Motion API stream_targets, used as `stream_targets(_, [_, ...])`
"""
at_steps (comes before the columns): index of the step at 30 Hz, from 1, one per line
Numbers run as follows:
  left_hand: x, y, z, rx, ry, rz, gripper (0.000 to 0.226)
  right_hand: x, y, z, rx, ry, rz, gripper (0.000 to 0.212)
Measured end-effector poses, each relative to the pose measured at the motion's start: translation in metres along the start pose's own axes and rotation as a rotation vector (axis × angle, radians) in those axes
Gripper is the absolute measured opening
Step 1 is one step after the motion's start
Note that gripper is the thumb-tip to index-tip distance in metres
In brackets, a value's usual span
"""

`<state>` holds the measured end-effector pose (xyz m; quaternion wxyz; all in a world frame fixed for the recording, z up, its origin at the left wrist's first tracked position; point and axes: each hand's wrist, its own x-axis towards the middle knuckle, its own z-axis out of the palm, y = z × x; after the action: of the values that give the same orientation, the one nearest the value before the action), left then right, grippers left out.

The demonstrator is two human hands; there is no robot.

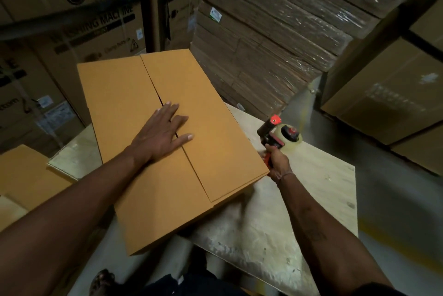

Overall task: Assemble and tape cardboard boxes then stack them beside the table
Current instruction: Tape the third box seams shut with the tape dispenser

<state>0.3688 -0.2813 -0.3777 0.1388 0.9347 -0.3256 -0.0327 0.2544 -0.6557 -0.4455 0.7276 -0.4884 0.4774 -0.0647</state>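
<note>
Flaps of tan cardboard box [167, 151] at worktop's [323, 187] left edge: light, springy; my left hand [159, 136] presses flat, fingers spread; right hand [278, 160] grips red tape dispenser [279, 136] handle.

Holding the box flaps down, tape gun at the box's edge.

I am pressing my left hand [160, 134] flat across the seam of the cardboard box [167, 147] lying on the table [311, 199], while my right hand [278, 161] is gripping the tape dispenser [279, 136] just beside the box's right edge.

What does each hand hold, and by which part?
The right hand grips the tape dispenser by its handle. The left hand holds nothing; it presses flat on the cardboard box.
</note>
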Motion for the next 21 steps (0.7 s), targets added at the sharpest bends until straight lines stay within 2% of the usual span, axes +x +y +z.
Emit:
stream_targets(4, [-0.001,0.016,0.003,-0.021,0.039,-0.020,0.076,-0.024,-0.068,0.043,-0.101,-0.168,-0.116,0.022])
stream_targets(8, [0.002,0.030,0.014,-0.010,0.042,-0.036,0.074,-0.053,-0.104,0.098,-0.116,-0.386,-0.173,0.004])
stream_targets(12, [0.022,0.016,0.006,0.090,0.064,0.096,0.078,-0.065,-0.101,0.167,-0.236,-0.447,-0.275,0.005])
stream_targets(14, [0.038,-0.002,-0.006,0.062,0.074,0.186,0.073,-0.070,-0.092,0.206,-0.301,-0.453,-0.318,0.010])
stream_targets(15, [0.046,-0.013,-0.012,-0.031,0.085,0.225,0.066,-0.072,-0.086,0.224,-0.321,-0.450,-0.340,0.013])
stream_targets(17, [0.061,-0.039,-0.023,-0.367,0.084,0.228,0.043,-0.075,-0.073,0.257,-0.339,-0.443,-0.400,0.015])
stream_targets(19, [0.077,-0.066,-0.033,-0.699,0.074,0.117,0.030,-0.076,-0.060,0.282,-0.345,-0.446,-0.442,0.016])
stream_targets(21, [0.095,-0.088,-0.042,-0.923,0.142,-0.061,0.028,-0.074,-0.052,0.301,-0.361,-0.438,-0.470,0.021])
